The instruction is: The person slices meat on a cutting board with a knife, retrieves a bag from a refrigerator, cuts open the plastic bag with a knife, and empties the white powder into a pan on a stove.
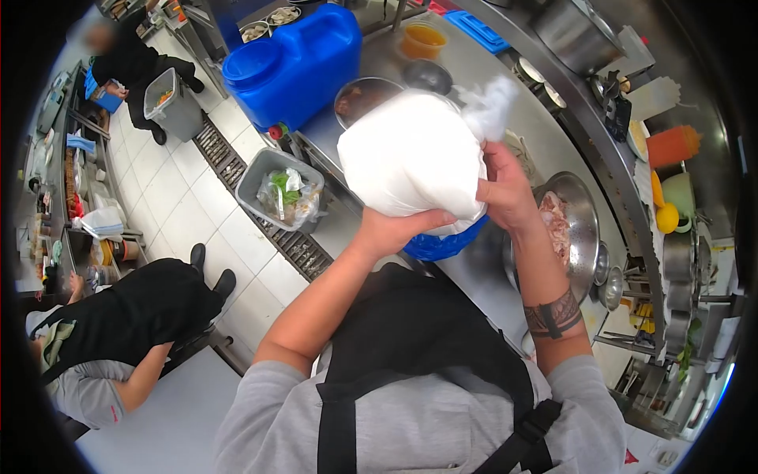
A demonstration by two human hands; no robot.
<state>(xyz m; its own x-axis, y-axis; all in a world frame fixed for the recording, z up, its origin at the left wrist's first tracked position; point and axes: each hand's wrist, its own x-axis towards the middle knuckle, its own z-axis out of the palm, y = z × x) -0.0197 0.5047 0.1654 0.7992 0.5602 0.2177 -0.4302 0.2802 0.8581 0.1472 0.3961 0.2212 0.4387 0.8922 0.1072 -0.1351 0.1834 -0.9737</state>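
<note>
A large, full white bag [410, 154] is held up over the steel counter [474, 79], its twisted clear plastic top [488, 103] pointing to the upper right. My left hand [403, 229] grips its lower left side, thumb lying across the front. At its right edge, my right hand [505, 186] has its fingers pressed on the bag below the twisted top. Below the bag a blue plastic bag or liner [446, 243] shows partly. Right of my right hand, a metal bowl [583, 229] holds raw meat [555, 225].
A blue jerrycan [296, 67] stands at the counter's left edge, near an orange-filled tub [422, 41]. A waste bin [280, 189] is on the floor. One person [130, 67] stands beside another bin [174, 107]; another person [134, 316] bends at the lower left.
</note>
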